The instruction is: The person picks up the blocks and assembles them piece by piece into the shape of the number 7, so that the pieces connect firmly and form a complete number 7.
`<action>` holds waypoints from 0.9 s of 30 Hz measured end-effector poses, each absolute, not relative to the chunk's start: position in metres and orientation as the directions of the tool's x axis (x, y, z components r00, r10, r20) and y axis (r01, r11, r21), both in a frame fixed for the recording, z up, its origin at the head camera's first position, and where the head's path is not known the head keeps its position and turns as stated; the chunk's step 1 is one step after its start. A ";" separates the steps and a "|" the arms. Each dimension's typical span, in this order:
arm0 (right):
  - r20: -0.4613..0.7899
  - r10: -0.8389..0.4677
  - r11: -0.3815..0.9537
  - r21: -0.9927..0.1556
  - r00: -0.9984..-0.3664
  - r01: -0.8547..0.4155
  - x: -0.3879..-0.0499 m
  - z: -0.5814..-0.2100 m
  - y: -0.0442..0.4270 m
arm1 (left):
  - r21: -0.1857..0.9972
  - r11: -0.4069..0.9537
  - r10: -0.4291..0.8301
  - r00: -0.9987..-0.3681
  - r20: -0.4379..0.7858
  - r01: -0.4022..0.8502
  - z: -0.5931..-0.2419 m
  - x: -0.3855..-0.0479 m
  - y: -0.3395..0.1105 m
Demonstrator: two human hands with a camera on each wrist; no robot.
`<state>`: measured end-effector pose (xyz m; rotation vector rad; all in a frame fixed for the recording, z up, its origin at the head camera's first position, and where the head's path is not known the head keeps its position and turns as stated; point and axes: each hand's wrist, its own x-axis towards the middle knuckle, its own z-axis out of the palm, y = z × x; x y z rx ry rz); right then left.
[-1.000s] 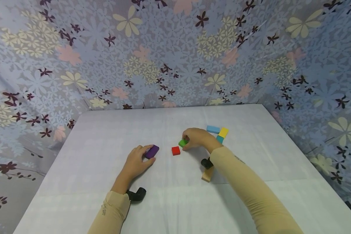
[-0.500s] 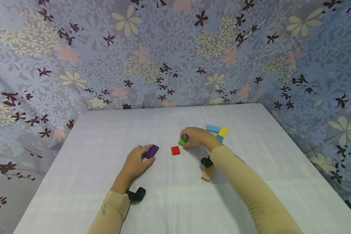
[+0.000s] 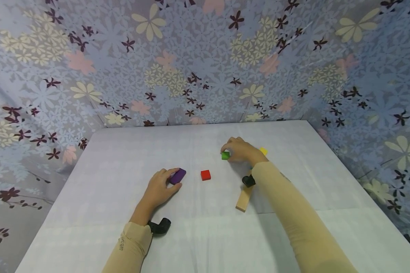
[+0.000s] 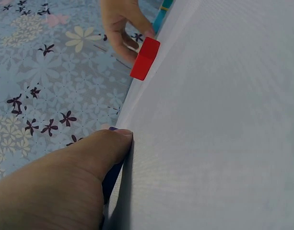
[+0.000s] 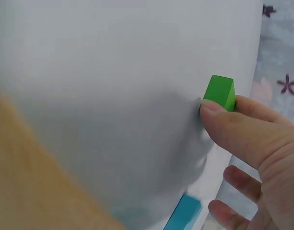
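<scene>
My right hand (image 3: 242, 151) pinches a small green block (image 5: 219, 91) between thumb and forefinger; its other fingers hang loose in the right wrist view. In that view the block appears raised off the white cloth. On the left, my left hand (image 3: 160, 189) holds a purple block (image 3: 178, 176) on the cloth between thumb and fingers. The left wrist view shows the thumb over this block, mostly hiding it. Between the two hands lies a red block (image 3: 205, 175), touched by neither.
A plain wooden block (image 3: 244, 199) lies under the right wrist. Part of a yellow block (image 3: 264, 151) shows behind the right forearm. A blue block (image 5: 184, 213) lies below the right fingers in the right wrist view. A flowered curtain (image 3: 205, 76) stands behind the white-covered table (image 3: 140, 148).
My right hand has moved away from the red block, back and to the right, carrying the green block. It now covers the light blue block. My left hand has stayed put.
</scene>
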<state>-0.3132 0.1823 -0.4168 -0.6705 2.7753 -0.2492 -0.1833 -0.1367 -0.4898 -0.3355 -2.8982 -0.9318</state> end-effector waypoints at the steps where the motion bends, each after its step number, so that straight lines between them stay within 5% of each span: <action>1: -0.222 -0.458 0.884 -0.222 -0.861 -0.412 -0.315 -0.418 0.185 | 0.565 0.792 0.184 -0.973 0.141 0.232 -0.490 -0.183 -0.137; 27: -0.140 -0.349 0.922 -0.230 -0.927 -0.312 -0.324 -0.411 0.218 | 0.564 0.793 0.185 -0.973 0.139 0.231 -0.488 -0.182 -0.137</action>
